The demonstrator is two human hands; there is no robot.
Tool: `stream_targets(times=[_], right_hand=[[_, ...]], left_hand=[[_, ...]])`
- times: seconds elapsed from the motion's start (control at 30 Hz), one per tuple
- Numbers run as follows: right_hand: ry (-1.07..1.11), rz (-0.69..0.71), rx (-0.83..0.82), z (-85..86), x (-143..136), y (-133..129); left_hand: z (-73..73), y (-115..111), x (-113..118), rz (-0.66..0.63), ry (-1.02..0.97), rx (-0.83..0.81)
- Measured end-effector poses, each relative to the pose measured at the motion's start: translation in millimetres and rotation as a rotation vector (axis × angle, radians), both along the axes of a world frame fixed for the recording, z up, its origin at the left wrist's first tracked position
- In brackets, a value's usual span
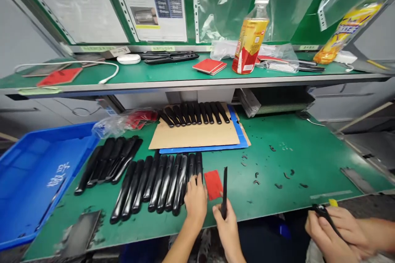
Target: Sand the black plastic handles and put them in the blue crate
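My left hand (196, 201) is at the right end of a front row of glossy black handle-shaped pieces (160, 183), its fingers closed around the lower end of one; the fingertips are partly hidden. My right hand (227, 226) grips a slim black handle-shaped piece (225, 189), which stands nearly upright above the table's front edge. Between and just beyond the hands lies a red abrasive-looking pad (213, 185). More black pieces (109, 158) are heaped to the left of the row.
Behind, several black pieces (197, 113) rest on cardboard (194, 136). A blue bin (18, 164) stands at left. Small black scraps (278, 186) dot the green table (308, 148). Another person's hands (336, 230) hold a black piece at right. A shelf (173, 74) carries a bottle (251, 41).
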State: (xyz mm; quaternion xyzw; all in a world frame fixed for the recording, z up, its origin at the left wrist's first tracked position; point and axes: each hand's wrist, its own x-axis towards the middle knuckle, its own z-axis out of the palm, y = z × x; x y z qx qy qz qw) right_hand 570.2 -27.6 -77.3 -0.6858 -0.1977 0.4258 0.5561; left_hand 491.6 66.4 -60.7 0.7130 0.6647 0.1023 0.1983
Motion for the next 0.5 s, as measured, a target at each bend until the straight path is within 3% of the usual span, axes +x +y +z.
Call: stream_targets(times=[0.2,0.37,0.5], right_hand=[[0.001,0.058,-0.046,-1.3,12.4,4.0],[0.04,0.07,-0.07,-5.4,11.5,-3.6],[0.092,0.046,-0.067,-8.1,3.0,-11.3]], left_hand=[[9.8,7.1,1.7,0.028,0.093,0.031],[20.8,15.9,-45.9,0.146,0.123,0.093],[17.3,22.6,-69.5,0.198,0.166,0.072]])
